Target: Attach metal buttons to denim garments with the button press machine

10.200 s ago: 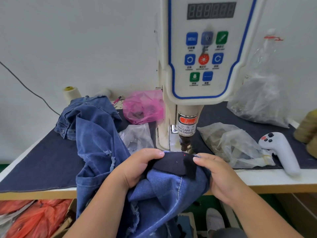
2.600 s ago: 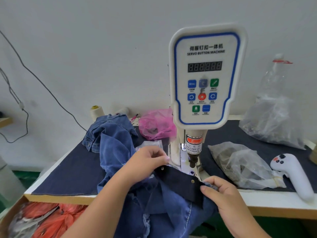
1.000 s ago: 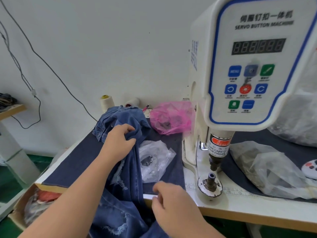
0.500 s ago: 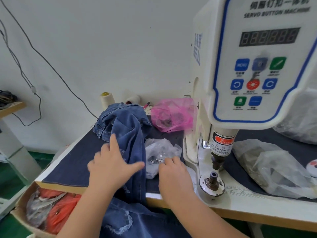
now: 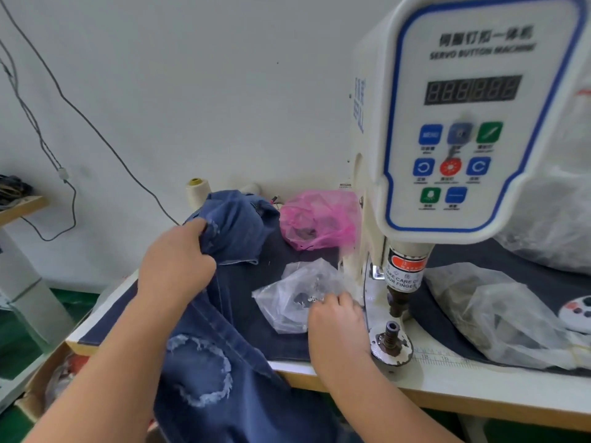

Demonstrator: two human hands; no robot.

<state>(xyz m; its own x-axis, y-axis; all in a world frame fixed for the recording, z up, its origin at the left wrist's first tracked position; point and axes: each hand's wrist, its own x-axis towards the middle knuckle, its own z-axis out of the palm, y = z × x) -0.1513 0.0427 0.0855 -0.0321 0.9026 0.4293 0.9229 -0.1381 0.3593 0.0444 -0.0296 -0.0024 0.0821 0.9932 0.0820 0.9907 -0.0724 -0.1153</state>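
- The denim garment (image 5: 230, 314) lies with its long axis running from the far left of the desk (image 5: 479, 388) toward the viewer; its bunched upper end sits near the wall and the rest drapes over the desk's front edge and hangs down.
- It is mid-blue denim with a paler, frayed ring-shaped distressed patch on the hanging part and a lighter scuffed spot near the top.
- The left hand (image 5: 177, 266) grips the garment's bunched upper part, fingers curled into the cloth.
- The right hand (image 5: 335, 324) rests on a clear plastic bag (image 5: 294, 298) of small metal buttons (image 5: 311, 298), just right of the garment; its fingers are bent at the bag's opening, and whether they pinch a button cannot be told.
- The button press machine (image 5: 463, 139) stands just right of that hand; its lower die (image 5: 390, 334) points straight up under the plunger (image 5: 398, 302), with nothing between them.
- A pink plastic bag (image 5: 319, 219) lies behind the clear one, beside the machine's column.
- A cream thread cone (image 5: 198, 193) stands at the wall behind the garment.
- A larger clear bag (image 5: 499, 314) lies right of the machine on the dark cloth covering the desk.
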